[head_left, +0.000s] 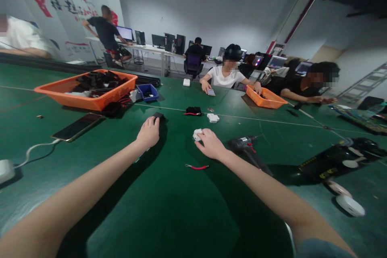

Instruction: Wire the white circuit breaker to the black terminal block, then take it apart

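Note:
My left hand [148,132] is closed over a black block-like part [159,116] on the green table, left of the middle. My right hand [211,143] has its fingers on a small white plastic part [197,134]; thumb and fingers close around it. Just beyond lies a second white part [213,118], and beside that a black part with a red wire [192,111]. Nearer to me is a short red cable with metal lug ends [197,167]. A power drill [248,150] lies to the right of my right hand, partly behind my forearm.
An orange basket [87,102] of black parts and a small blue bin [148,93] stand at left. A phone [78,126] on a white cable lies nearer. At right are a large black bottle [338,165] and a white lid [350,205]. Co-workers sit across, one reaching into another orange basket [266,98].

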Action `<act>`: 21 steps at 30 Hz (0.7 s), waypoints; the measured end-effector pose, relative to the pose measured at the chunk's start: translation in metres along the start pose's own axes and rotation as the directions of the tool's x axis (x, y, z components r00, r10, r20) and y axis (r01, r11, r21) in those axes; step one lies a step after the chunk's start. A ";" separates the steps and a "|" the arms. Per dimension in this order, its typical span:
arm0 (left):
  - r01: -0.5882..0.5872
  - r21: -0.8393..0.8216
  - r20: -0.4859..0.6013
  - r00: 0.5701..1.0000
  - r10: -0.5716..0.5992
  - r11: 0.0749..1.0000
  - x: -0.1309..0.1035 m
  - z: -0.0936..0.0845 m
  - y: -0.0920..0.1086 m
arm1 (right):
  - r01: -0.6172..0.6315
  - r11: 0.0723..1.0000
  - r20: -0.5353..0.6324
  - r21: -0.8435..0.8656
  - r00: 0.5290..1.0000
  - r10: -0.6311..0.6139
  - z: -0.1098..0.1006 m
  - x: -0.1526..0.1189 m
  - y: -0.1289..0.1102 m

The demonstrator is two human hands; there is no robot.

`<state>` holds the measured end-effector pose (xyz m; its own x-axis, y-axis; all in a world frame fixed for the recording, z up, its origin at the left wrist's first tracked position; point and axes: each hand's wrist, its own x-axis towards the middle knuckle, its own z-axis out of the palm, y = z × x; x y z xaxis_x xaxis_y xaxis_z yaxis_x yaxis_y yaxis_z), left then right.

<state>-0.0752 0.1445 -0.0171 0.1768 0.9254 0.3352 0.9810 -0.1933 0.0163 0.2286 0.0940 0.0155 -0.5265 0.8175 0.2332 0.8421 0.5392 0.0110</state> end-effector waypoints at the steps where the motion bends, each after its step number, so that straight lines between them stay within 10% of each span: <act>1: 0.007 -0.002 -0.008 1.000 -0.007 1.000 -0.001 -0.001 0.001 | 0.007 1.000 0.005 0.008 1.000 -0.007 -0.002 -0.005 -0.004; 14: 0.027 0.005 -0.076 0.997 -0.027 1.000 -0.002 -0.002 0.006 | 0.135 0.991 0.126 0.017 0.983 -0.136 -0.037 -0.042 -0.048; 21: 0.084 0.016 -0.055 0.995 -0.083 0.996 -0.003 -0.009 0.011 | -0.016 0.999 0.137 -0.029 0.990 0.020 -0.028 0.019 -0.027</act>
<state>-0.0653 0.1368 -0.0098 0.0900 0.9191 0.3837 0.9935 -0.1096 0.0294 0.1989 0.0893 0.0474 -0.5210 0.8479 0.0978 0.8533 0.5203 0.0352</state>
